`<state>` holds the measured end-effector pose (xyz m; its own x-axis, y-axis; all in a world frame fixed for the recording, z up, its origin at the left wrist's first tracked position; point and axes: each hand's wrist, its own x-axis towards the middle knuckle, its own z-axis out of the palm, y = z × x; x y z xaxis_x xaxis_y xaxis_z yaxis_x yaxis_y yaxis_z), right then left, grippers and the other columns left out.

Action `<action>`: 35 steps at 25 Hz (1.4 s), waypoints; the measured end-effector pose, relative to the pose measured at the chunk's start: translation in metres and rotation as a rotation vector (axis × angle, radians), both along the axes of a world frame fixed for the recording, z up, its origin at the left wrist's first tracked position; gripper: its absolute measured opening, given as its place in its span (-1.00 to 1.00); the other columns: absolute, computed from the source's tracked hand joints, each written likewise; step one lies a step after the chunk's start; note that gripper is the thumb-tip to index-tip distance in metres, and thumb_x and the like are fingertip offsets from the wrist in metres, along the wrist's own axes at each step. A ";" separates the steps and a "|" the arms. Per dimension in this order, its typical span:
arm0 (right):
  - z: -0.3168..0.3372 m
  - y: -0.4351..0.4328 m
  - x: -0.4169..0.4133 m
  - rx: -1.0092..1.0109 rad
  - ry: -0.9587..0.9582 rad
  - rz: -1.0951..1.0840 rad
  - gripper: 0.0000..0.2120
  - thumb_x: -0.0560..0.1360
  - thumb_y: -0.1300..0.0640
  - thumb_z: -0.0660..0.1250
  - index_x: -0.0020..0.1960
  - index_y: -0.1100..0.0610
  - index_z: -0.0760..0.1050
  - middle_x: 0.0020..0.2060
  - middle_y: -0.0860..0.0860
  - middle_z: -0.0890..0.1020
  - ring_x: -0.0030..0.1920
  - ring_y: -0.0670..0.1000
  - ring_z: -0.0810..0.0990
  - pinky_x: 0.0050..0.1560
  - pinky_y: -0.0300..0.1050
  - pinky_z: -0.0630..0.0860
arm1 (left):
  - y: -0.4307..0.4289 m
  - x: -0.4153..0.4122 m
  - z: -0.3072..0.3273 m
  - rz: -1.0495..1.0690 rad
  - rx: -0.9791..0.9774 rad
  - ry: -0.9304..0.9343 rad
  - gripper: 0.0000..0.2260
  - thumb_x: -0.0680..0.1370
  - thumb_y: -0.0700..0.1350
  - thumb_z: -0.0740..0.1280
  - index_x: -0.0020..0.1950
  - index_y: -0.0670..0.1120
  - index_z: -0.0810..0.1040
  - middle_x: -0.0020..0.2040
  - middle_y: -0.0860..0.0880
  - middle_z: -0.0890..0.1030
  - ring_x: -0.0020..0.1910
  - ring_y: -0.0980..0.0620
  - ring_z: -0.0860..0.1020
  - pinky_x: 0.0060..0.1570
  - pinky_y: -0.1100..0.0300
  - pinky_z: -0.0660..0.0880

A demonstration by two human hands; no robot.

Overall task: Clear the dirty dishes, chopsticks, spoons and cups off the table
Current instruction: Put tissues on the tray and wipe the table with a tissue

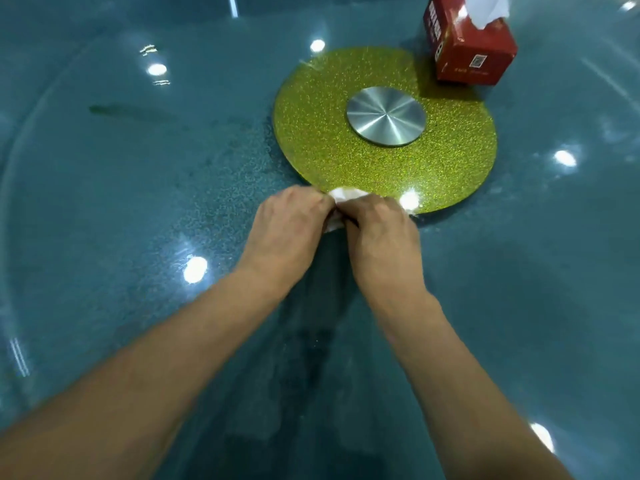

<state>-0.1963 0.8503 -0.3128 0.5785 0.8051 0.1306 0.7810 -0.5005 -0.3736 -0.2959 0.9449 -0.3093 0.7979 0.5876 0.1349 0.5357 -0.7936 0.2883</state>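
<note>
A crumpled white tissue (346, 195) lies on the teal glass turntable (138, 202), at the near edge of the glittery yellow-green disc (318, 143). My left hand (287, 226) and my right hand (381, 233) meet over the tissue, and the fingers of both curl around it. Most of the tissue is hidden under my hands; only small white bits show above and between them. No dishes, chopsticks, spoons or cups are in view.
A red tissue box (467, 46) with a white tissue sticking out stands at the back right, beside the disc. A round brushed-metal hub (386, 116) sits in the disc's middle. Smears and ceiling-light reflections mark the glass.
</note>
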 end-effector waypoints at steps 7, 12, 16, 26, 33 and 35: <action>-0.010 -0.119 -0.089 0.201 0.050 0.047 -0.66 0.50 0.14 0.23 0.17 0.05 0.69 0.09 -0.09 0.69 0.07 -0.09 0.55 0.11 -0.31 0.44 | -0.114 -0.096 -0.009 -0.076 0.017 -0.125 -0.74 0.48 -0.20 0.34 0.10 -0.15 0.72 0.06 -0.06 0.72 -0.04 -0.04 0.65 0.05 0.18 0.47; -0.017 -0.119 -0.082 0.249 0.014 -0.020 -0.69 0.52 0.19 0.28 0.18 0.12 0.69 0.10 -0.05 0.69 0.10 -0.05 0.60 0.15 -0.28 0.47 | -0.114 -0.086 -0.009 -0.124 0.068 -0.165 -0.69 0.52 -0.17 0.22 0.10 -0.17 0.72 0.05 -0.07 0.71 -0.02 -0.03 0.64 0.03 0.17 0.54; -0.005 -0.063 -0.042 0.190 0.044 -0.080 -0.74 0.49 0.20 0.29 0.09 0.08 0.69 0.06 0.00 0.71 0.06 0.06 0.61 0.07 -0.24 0.37 | -0.065 -0.032 -0.003 -0.081 0.080 -0.104 -0.69 0.53 -0.10 0.16 -0.05 -0.13 0.70 -0.14 -0.07 0.69 -0.19 -0.09 0.64 -0.28 0.08 0.53; 0.014 0.079 0.049 -0.030 0.006 -0.065 -0.76 0.60 0.12 0.27 0.14 0.06 0.69 0.01 0.15 0.68 -0.04 0.16 0.58 -0.15 -0.10 0.26 | 0.056 0.065 0.020 0.099 0.074 0.112 -0.78 0.65 -0.06 0.28 0.02 -0.21 0.60 -0.17 -0.13 0.43 -0.17 -0.15 0.43 -0.18 0.00 0.29; 0.009 0.074 0.044 -0.058 -0.063 -0.031 -0.74 0.61 0.11 0.23 0.16 0.05 0.67 0.04 0.12 0.66 0.09 0.18 0.59 -0.13 -0.07 0.25 | 0.047 0.055 0.007 0.114 0.125 0.051 -0.80 0.66 -0.08 0.23 -0.02 -0.17 0.56 -0.11 -0.20 0.53 -0.01 -0.28 0.55 -0.19 -0.01 0.23; 0.008 0.051 0.028 -0.034 -0.048 -0.014 -0.76 0.59 0.13 0.25 0.12 0.03 0.68 0.00 0.12 0.65 0.05 0.18 0.58 -0.15 -0.08 0.23 | 0.028 0.038 0.003 0.083 0.114 0.032 -0.75 0.67 -0.04 0.22 0.01 -0.17 0.61 -0.15 -0.18 0.53 -0.03 -0.29 0.57 -0.21 -0.01 0.23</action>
